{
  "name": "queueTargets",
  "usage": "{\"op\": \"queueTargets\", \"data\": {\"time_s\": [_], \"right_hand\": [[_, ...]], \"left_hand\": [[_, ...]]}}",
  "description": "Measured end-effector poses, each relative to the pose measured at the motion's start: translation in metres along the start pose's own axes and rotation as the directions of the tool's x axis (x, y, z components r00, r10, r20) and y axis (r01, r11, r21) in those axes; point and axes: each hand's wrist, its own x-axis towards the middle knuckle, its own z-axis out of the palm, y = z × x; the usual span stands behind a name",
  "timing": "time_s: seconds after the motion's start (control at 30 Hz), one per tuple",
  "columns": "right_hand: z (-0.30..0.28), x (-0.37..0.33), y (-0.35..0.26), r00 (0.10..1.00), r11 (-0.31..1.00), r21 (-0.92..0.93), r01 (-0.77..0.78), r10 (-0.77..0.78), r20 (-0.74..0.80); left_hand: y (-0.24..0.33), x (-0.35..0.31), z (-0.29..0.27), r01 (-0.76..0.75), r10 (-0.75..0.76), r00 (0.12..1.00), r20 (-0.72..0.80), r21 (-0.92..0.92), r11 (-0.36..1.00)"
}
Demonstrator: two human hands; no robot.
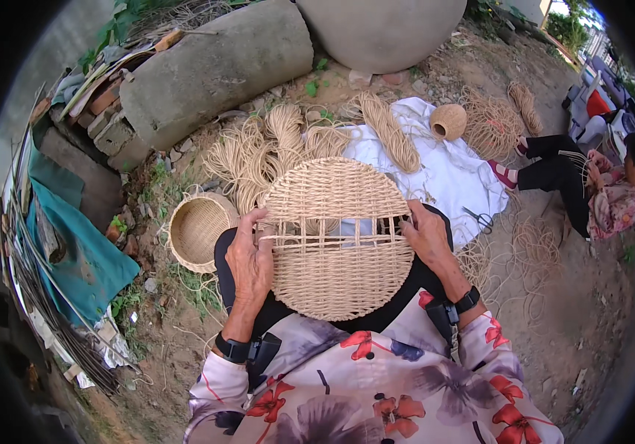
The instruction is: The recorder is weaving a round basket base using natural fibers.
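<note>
A round woven rattan disc (336,275) lies on my lap, with an unwoven gap across its middle that shows bare ribs. My left hand (249,259) grips the disc's left edge at the gap, thumb on top. My right hand (427,235) holds the right edge at the same height. Loose rattan strands (258,152) lie in bundles on the ground just beyond the disc.
A finished shallow basket (197,231) sits on the ground to my left. A white cloth (443,174) holds a coil of rattan, a small round basket (448,122) and scissors (482,219). Another person (598,189) sits weaving at the right. Concrete cylinders (214,70) lie behind.
</note>
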Motion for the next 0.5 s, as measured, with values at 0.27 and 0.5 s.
{"op": "queueTargets", "data": {"time_s": [0.27,0.5], "right_hand": [[0.007,-0.007,-0.025,0.88,0.9,-0.311,0.306,-0.392,-0.268],[0.051,-0.004,-0.11,0.797,0.778,0.174,0.604,-0.596,-0.101]], "left_hand": [[-0.018,-0.008,0.01,-0.356,0.448,0.878,-0.168,0.396,0.846],[0.002,-0.019,0.001,-0.061,-0.02,0.983,-0.183,-0.428,0.902]]}}
